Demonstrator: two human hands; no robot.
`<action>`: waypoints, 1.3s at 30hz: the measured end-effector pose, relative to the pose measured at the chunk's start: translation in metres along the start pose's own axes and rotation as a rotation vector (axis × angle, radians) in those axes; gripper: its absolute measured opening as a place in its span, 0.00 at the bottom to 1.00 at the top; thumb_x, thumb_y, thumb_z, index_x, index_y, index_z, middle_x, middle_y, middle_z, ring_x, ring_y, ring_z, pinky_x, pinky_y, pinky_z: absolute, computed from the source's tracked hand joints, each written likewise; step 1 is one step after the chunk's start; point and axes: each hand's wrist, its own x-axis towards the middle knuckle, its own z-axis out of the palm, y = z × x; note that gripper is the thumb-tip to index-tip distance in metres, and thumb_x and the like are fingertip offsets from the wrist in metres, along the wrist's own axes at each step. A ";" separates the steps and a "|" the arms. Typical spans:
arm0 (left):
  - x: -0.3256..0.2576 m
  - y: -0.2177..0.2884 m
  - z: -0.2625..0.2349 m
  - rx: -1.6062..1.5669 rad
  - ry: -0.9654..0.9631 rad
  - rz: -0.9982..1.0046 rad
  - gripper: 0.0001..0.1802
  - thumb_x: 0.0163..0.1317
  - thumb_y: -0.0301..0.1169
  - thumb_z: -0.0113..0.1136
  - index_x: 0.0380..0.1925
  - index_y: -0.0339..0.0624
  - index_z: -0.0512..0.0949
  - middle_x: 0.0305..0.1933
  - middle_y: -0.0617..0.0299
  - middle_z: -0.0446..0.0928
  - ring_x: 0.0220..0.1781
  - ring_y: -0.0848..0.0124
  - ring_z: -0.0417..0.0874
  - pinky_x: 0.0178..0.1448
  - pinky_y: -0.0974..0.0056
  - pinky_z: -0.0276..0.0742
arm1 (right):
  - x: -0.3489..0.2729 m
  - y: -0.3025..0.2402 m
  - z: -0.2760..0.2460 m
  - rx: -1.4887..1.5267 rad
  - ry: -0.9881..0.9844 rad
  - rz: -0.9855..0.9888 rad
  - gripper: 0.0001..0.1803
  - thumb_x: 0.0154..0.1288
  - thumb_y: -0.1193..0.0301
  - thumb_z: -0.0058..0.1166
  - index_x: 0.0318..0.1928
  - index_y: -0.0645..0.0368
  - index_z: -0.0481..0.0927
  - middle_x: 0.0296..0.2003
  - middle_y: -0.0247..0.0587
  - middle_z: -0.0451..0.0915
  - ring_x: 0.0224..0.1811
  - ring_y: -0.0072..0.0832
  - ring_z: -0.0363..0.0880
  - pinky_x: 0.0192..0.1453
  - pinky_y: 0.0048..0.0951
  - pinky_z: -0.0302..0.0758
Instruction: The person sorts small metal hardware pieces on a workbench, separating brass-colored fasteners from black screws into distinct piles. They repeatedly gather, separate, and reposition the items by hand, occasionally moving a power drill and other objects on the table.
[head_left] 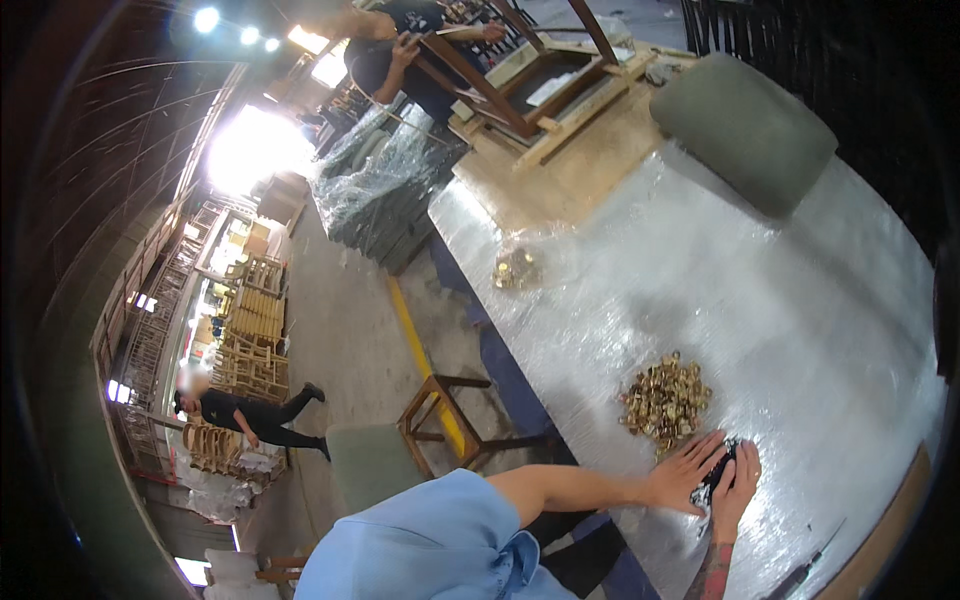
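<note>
My left hand [688,472] lies on the plastic-covered table [800,330] with its fingers stretched out. Close beside it is my right hand [738,486], its fingers extended too. Between the two hands sits a cluster of small dark, shiny pieces [714,474], partly covered by my fingers; their kind is too small to make out. Just beyond my left fingers lies a heap of small brass-coloured metal fittings [664,400]. A thin-shafted tool with a dark handle [800,574], like a screwdriver, rests to the right of my right forearm.
Farther off on the table are a clear bag of brass-coloured pieces [518,268] and a grey padded seat [745,135]. At the far end a co-worker [395,60] handles a wooden chair frame [490,95]. A chair [375,465] stands left of the table; another person [245,412] walks beyond.
</note>
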 end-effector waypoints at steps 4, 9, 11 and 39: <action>0.030 -0.005 -0.007 -0.131 -0.185 0.018 0.63 0.44 0.52 0.77 0.74 0.32 0.56 0.80 0.39 0.50 0.83 0.46 0.47 0.84 0.46 0.44 | 0.008 0.014 -0.006 -0.065 0.216 0.129 0.18 0.71 0.72 0.51 0.58 0.68 0.79 0.60 0.64 0.76 0.66 0.56 0.71 0.72 0.51 0.65; 0.029 -0.013 0.009 0.046 0.040 0.009 0.67 0.39 0.61 0.78 0.71 0.32 0.56 0.76 0.35 0.55 0.79 0.40 0.54 0.79 0.39 0.50 | 0.029 -0.010 -0.004 0.028 0.031 -0.121 0.14 0.66 0.69 0.58 0.49 0.62 0.84 0.51 0.52 0.83 0.57 0.49 0.80 0.65 0.44 0.74; 0.035 -0.017 0.017 0.063 0.086 0.055 0.69 0.38 0.62 0.79 0.71 0.30 0.55 0.76 0.36 0.55 0.78 0.39 0.55 0.78 0.38 0.51 | 0.012 0.002 -0.011 0.341 0.050 0.259 0.15 0.70 0.67 0.55 0.50 0.62 0.85 0.48 0.49 0.85 0.52 0.43 0.84 0.59 0.41 0.78; 0.023 -0.021 0.004 -0.117 0.157 0.195 0.58 0.50 0.48 0.79 0.70 0.30 0.54 0.72 0.37 0.58 0.73 0.43 0.62 0.74 0.44 0.63 | -0.054 -0.036 -0.028 0.250 0.622 0.703 0.14 0.76 0.70 0.49 0.53 0.65 0.81 0.46 0.47 0.84 0.49 0.33 0.81 0.56 0.33 0.76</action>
